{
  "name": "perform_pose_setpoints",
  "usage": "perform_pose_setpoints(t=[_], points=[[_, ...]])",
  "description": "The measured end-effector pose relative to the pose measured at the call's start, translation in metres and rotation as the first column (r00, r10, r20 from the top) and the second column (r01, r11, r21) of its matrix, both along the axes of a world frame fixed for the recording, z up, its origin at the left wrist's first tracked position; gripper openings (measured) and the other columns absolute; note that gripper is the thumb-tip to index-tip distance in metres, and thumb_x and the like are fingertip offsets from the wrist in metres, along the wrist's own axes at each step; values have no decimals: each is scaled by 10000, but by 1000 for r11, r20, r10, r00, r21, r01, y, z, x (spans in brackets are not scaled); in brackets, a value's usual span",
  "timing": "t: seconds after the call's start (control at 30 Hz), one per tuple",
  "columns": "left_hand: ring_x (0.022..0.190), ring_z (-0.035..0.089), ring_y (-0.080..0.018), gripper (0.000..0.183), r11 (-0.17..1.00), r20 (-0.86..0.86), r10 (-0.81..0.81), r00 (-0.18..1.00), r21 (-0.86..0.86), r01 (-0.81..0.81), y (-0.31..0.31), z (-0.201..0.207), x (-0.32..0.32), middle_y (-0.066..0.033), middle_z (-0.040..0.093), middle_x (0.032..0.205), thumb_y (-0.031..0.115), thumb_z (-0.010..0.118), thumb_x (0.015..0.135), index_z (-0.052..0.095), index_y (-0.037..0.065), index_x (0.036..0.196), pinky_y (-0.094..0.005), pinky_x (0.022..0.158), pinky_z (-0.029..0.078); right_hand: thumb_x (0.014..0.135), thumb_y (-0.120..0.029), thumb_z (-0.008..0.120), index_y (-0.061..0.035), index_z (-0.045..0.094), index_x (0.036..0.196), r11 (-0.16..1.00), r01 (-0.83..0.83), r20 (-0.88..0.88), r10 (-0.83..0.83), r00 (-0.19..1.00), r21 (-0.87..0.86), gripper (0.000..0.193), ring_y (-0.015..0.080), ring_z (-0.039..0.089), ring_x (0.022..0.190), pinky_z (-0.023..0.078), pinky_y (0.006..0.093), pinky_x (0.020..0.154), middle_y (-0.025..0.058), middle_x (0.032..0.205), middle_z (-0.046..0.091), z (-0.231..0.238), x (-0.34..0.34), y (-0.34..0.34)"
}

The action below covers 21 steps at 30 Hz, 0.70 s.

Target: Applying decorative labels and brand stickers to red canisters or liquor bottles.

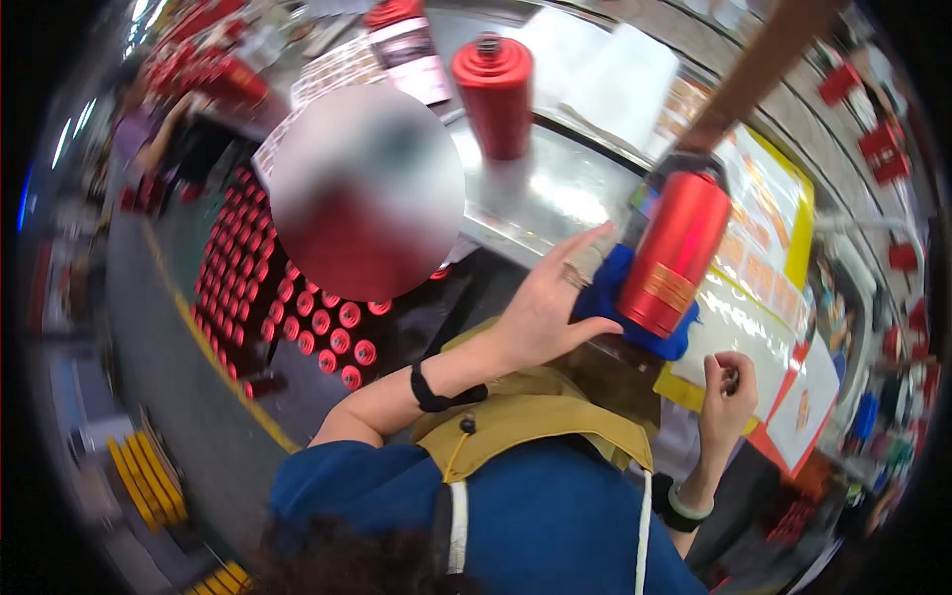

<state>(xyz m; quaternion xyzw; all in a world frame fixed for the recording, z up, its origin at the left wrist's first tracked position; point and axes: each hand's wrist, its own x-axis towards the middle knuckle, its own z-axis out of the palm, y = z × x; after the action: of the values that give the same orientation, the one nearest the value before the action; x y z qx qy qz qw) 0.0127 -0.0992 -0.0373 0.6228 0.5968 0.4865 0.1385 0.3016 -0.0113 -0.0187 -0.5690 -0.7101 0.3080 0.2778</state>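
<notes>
A glossy red metal cylinder (679,248) with a gold label lies tilted on a blue cloth (605,297) at the table edge in front of me. Its upper end sits against a dark fitting below a brown post. My left hand (545,302) is open beside it, fingers stretched toward the cloth and thumb apart, holding nothing. To the right of the cylinder's lower end, my right hand (729,392) is raised with curled fingers. Something small and dark shows inside the curl, too little to name.
Another red cylinder (493,99) stands upright on the metal tabletop (585,183). Sheets of labels (759,283) lie right of the post (759,69). Many red cylinders (238,268) stand in rows on the floor at left. A seated person (149,139) is farther off. A round blur hides part of the view.
</notes>
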Motion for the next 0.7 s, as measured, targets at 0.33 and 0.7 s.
perform_pose_setpoints(t=[0.33, 0.7], points=[[1123, 668, -218, 381, 839, 323, 544, 774, -185, -513, -108, -72, -57, -120, 697, 1222, 90, 753, 911, 637, 1, 1262, -340, 948, 531, 993, -136, 710, -27, 655, 953, 972, -137, 1, 140, 990, 191, 128, 26, 403, 672, 300, 213, 581, -62, 776, 520, -1, -38, 9], [870, 589, -85, 235, 769, 827, 558, 65, -486, -415, -118, -282, -125, -7, 669, 1036, 79, 646, 989, 618, 25, 1216, -241, 749, 483, 980, -146, 729, -32, 688, 991, 946, -199, 97, 180, 979, 256, 121, 31, 432, 675, 331, 216, 588, -60, 787, 554, 5, -71, -36]])
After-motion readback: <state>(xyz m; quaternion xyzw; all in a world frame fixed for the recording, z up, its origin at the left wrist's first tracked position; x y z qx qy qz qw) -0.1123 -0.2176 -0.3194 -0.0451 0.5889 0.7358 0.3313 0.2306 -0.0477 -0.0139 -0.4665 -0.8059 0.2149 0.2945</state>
